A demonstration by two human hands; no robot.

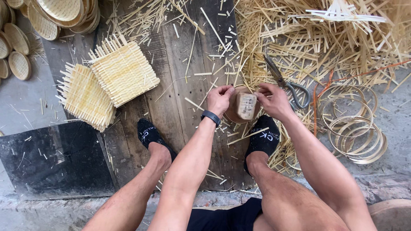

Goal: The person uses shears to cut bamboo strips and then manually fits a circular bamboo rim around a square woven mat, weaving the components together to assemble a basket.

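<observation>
- We are looking down at a person sitting over a dark wooden plank floor [180, 107], bare legs apart, feet in 2 black socks.
- The left hand [219, 99] is curling closed, fingertips pinching the upper left edge of a rounded wooden block [239, 112] standing between the feet. A black wristband [210, 117] is sitting on that wrist.
- The right hand [274, 100] is closing on the block's right side, fingers bent over the top; we cannot tell exactly what the fingertips are pinching.
- A small woven bamboo piece [247, 105], pale and rectangular, is lying against the face of the block, between both hands.
- The block is resting just in front of the right sock [264, 139] and to the right of the left sock [149, 134].
- Metal shears [286, 83] are lying just behind the right hand, blades pointing up-left into the straw.
- 2 square woven bamboo mats [107, 83] with loose strip ends are overlapping at the left, well apart from the hands.
- A large heap of bamboo strips [317, 42] is covering the upper right.
- Coiled bamboo hoops [355, 128] are lying at the right, near the right forearm.
- Stacked round woven trays [64, 15] are sitting at the top left, smaller ones beside them.
- A dark flat slab [55, 158] is lying at the lower left, beside the left leg.
</observation>
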